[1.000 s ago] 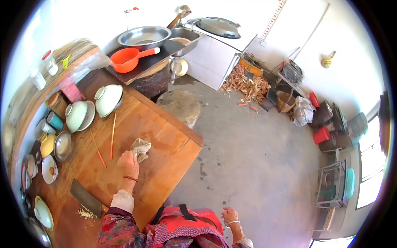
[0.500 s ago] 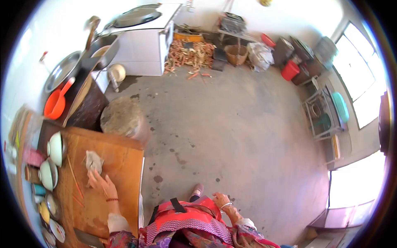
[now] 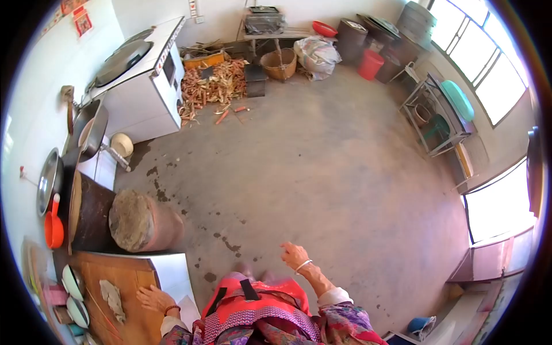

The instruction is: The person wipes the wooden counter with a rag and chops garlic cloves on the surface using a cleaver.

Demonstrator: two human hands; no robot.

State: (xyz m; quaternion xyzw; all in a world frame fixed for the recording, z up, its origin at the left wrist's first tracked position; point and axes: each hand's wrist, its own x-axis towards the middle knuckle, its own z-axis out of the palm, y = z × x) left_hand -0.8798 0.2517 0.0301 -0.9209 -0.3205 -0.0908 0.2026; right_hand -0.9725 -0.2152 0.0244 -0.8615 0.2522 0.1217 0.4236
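Observation:
My left hand [image 3: 155,299] rests at the right side of the wooden tabletop [image 3: 129,270], fingers spread and nothing in them. To its left lies a crumpled greyish cloth [image 3: 112,299], apart from the hand. A thin stick [image 3: 103,314] lies on the wood beyond the cloth. My right hand [image 3: 295,256], with a pale bracelet at the wrist, hangs in the air over the floor in front of me. Its fingers are loosely bent, and I see nothing held in them.
Bowls [image 3: 77,310] line the table's left edge. Behind the table stands a thick round stump-like block [image 3: 132,221]. Farther off are a white-tiled stove [image 3: 138,103], a heap of corn cobs [image 3: 213,86], a wicker basket [image 3: 280,68] and a red bucket [image 3: 370,64].
My left hand has come off the cloth and moved right, toward the table's edge. The cloth stays on the table. My view has shifted, and my right hand is raised a little.

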